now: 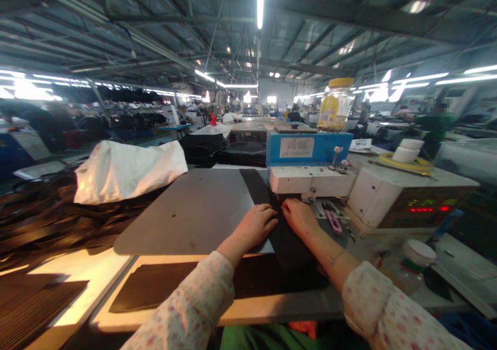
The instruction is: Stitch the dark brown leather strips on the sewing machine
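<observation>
A long black fabric strip runs over the grey metal plate and hangs down toward me at the front. My left hand is closed at the strip's left edge, its fingers curled onto the cloth. On the opposite edge, my right hand pinches the fabric just in front of the machine's white head. The tips of both hands' fingers are partly hidden against the dark cloth. Pink-handled thread snips lie to the right of my right hand.
Brown fabric strips pile up at left under a white sack. Flat dark pieces lie before the plate. At right stand a control box with a lit display and a jar. A yellow-lidded jar tops the blue housing.
</observation>
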A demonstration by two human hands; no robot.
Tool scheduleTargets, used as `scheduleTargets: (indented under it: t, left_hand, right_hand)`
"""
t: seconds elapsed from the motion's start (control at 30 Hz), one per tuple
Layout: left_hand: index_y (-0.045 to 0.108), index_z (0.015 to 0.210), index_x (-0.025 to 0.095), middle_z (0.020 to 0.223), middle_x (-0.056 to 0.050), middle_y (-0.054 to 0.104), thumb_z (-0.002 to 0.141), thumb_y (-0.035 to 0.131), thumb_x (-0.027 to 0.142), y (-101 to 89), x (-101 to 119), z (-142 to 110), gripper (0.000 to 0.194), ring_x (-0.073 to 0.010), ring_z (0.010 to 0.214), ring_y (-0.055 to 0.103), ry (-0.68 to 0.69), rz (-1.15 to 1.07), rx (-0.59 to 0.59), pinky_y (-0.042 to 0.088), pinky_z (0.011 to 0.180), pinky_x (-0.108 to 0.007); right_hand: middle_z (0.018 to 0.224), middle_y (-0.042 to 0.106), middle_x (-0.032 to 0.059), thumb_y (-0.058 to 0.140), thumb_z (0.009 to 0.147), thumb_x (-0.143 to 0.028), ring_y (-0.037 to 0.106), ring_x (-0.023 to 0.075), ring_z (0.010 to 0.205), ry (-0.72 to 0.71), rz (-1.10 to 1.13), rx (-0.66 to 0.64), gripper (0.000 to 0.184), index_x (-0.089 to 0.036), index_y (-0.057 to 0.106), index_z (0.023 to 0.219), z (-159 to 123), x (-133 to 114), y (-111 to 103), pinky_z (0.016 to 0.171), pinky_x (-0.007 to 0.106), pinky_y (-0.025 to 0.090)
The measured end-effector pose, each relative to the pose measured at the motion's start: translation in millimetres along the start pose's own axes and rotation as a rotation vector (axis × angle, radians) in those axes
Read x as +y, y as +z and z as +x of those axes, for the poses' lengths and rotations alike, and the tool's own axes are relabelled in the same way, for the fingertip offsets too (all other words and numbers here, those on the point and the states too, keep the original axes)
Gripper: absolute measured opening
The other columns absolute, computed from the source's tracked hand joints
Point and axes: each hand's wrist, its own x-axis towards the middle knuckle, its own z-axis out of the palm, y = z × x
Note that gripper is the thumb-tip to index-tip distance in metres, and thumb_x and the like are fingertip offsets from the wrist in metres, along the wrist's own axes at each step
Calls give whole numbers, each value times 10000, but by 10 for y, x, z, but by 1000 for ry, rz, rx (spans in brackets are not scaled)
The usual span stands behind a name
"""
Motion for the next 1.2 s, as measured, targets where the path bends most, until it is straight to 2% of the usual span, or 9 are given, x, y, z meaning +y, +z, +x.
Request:
scheduleTargets:
  t: [0.33,0.5,0.63,0.93,1.2]
  left_hand:
    - [583,1026,154,1104,-85,551,842,447,306,8,-22,17,275,-185,1027,501,6,-15,-30,396,919,-299]
    - [557,1079,154,1183,-101,502,791,497,371,-35,-56,53,366,-214,1107,453,-32,-26,-110,354,970,-319]
    - [571,1054,154,1141,-78,533,769,487,261,-78,-95,114,316,-197,1077,469,-28,-17,-154,355,967,-300]
    - [616,955,186,999,-46,588,730,405,76,-73,-147,195,328,-174,925,522,-75,119,-142,423,848,-277]
    - [605,940,152,951,-82,600,815,408,223,-159,-220,335,244,-193,886,561,-135,251,-192,441,793,-287]
  right_hand:
    - [864,638,59,414,826,-226,585,153,780,19,-13,-17,177,-169,581,835,-2,-9,1,642,238,372]
    - [861,640,56,405,827,-217,591,158,772,15,-9,1,181,-170,579,840,14,5,18,635,241,378]
    - [862,640,61,394,829,-210,593,160,768,16,-16,4,188,-167,576,846,18,6,21,630,245,379]
    - [892,639,67,397,832,-216,596,170,800,15,15,0,178,-174,566,864,7,-10,-3,647,252,385]
    - [887,626,69,379,834,-188,589,165,781,20,22,-11,200,-169,578,850,-14,-30,-28,650,250,385]
